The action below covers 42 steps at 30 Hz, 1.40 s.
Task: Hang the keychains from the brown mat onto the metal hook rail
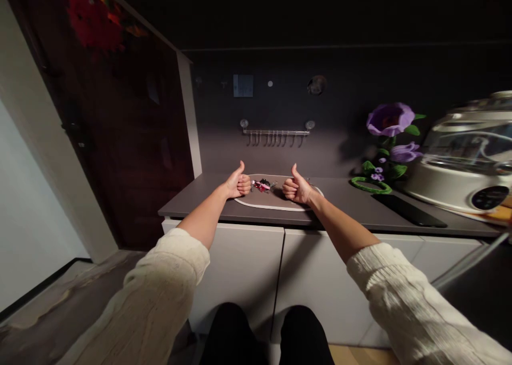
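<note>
Both arms reach forward over the counter, thumbs pointing up. My left hand [239, 183] is closed in a fist, with nothing visible in it. Facing it, my right hand [296, 185] makes the same closed fist, also holding nothing that I can see. Between them lies a small cluster of shiny red, pink and dark items [263, 185], nearer my left hand; their kind is too small to make out. The cluster rests on a rounded mat [276, 207] with a pale rim, which both hands partly cover.
On the right stand purple crocheted flowers [390, 120], a black phone-like slab [408, 210] and a cream appliance [448, 178] with a clear top. A hook rail [276, 132] is fixed to the back wall. White cabinet doors [236, 269] are below; a dark door [140, 141] is left.
</note>
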### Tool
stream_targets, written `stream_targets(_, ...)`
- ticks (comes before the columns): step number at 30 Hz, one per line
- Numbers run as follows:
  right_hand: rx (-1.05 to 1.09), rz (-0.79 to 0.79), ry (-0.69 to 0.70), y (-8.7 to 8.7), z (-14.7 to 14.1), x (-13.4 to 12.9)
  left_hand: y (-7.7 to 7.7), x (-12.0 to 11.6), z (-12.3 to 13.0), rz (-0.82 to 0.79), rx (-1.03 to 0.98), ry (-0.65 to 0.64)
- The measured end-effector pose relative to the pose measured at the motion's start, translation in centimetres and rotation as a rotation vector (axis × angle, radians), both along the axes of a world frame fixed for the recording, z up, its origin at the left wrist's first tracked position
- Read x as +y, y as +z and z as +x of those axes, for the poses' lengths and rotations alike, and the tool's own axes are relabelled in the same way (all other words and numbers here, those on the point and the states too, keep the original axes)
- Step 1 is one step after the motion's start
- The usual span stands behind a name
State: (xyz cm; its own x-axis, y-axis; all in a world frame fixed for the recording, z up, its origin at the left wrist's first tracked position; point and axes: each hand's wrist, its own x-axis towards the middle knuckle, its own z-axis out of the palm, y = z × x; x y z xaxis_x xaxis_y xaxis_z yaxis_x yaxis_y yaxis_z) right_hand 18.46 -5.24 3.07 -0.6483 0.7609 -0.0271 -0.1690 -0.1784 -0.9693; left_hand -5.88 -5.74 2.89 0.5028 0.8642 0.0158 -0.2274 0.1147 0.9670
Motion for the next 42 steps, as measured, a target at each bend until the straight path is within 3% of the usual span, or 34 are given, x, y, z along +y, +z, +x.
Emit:
stream_targets(13, -0.045, 0.069, -0.052, 2.5, -1.5, 0.9, 2.5, 0.8, -1.0, 0.105, 0.11, 0.02)
stream_targets(15, -0.087, 0.136, -0.085, 2.6, -2.1, 1.5, 2.7, 1.3, -1.1, 0.191, 0.132, 0.097)
stream_targets(20, -0.135, 0.377, -0.287, 2.6, -4.6, 2.9, 2.5, 3.3, -1.3, 0.487, 0.296, 0.476)
stream_targets(24, -0.164, 0.455, -0.466, 1.8, -7.1, 4.2, 1.0, 4.9, -1.5, 0.616, 0.413, 0.679)
stream_targets(28, -0.315, 0.623, -0.606, 0.3, -9.1, 6.0, -1.1, 6.1, -1.8, 0.673, 0.534, 0.771)
stream_targets(32, -0.548, 0.878, -0.639, -1.1, -9.9, 6.9, -2.5, 6.5, -2.4, 0.73, 0.72, 0.773)
stream_targets(35, -0.727, 1.015, -0.576, -1.5, -9.7, 6.7, -2.8, 6.5, -2.9, 0.775, 0.898, 0.745)
stream_targets(42, -0.919, 1.098, -0.516, -1.4, -9.4, 6.4, -2.8, 6.1, -3.1, 0.819, 1.098, 0.602)
